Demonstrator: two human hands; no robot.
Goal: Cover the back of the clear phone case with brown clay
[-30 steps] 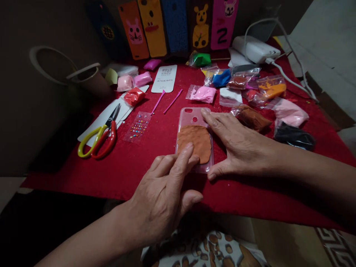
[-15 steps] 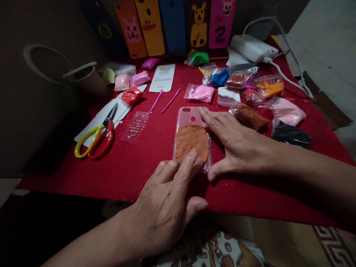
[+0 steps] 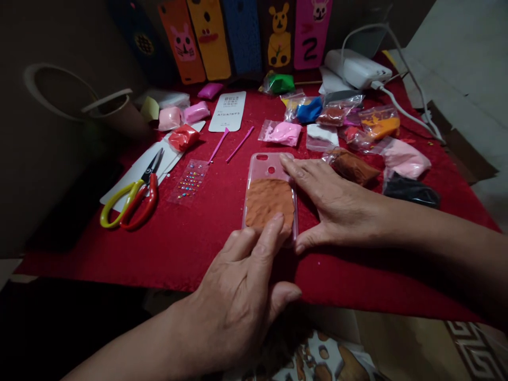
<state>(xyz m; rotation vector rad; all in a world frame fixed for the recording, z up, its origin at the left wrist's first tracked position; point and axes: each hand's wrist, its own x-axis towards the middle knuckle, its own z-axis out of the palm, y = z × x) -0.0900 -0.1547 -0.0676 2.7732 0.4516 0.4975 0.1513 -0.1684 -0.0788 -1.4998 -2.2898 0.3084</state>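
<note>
A clear phone case (image 3: 259,165) lies flat on the red cloth, its camera cutout at the far end. Brown clay (image 3: 270,201) covers its middle in a thin, dimpled sheet; the near end is partly hidden by my left hand (image 3: 246,280). That hand rests its outstretched fingers on the clay's lower part, thumb held apart, gripping nothing. My right hand (image 3: 337,203) holds the case along its right side, fingertips on the far right corner and thumb at the near right edge.
Scissors (image 3: 137,190) lie left on white card, near a rhinestone sheet (image 3: 191,181) and pink tools (image 3: 240,144). Bagged clay, including a brown packet (image 3: 351,165), spreads at the right. Decorated cases (image 3: 280,37) stand behind; a white power bank (image 3: 357,69) trails a cable.
The whole view shifts slightly left. My left fingers stay on the clay with little visible movement, and my right hand keeps its hold on the case.
</note>
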